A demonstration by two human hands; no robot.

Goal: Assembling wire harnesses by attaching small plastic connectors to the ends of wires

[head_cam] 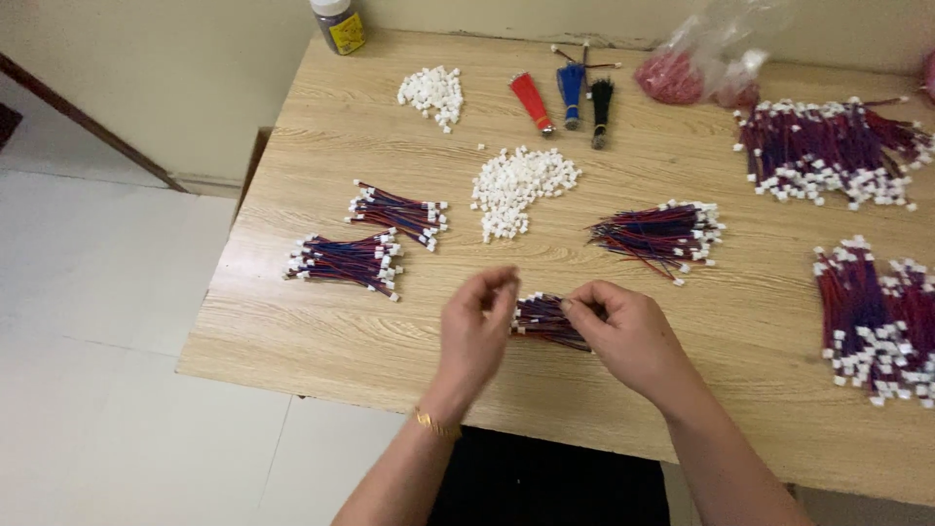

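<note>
Both hands, left [475, 326] and right [623, 336], pinching one wire bundle [545, 319] near desk [321, 331] front edge, lengthwise left-right, white plugs leftward. Two bundles [346, 261] left, two white plug heaps [521, 185] behind.

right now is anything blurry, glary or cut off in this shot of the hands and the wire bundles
Head view: light is soft and even, with only faint shadows under the left hand and right hand; no harsh glare on the pale wooden table. The small red-and-blue wire bundle between the hands is slightly soft, as are the fingertips. The big wire heap with white connectors is cut off at the right edge.
</note>
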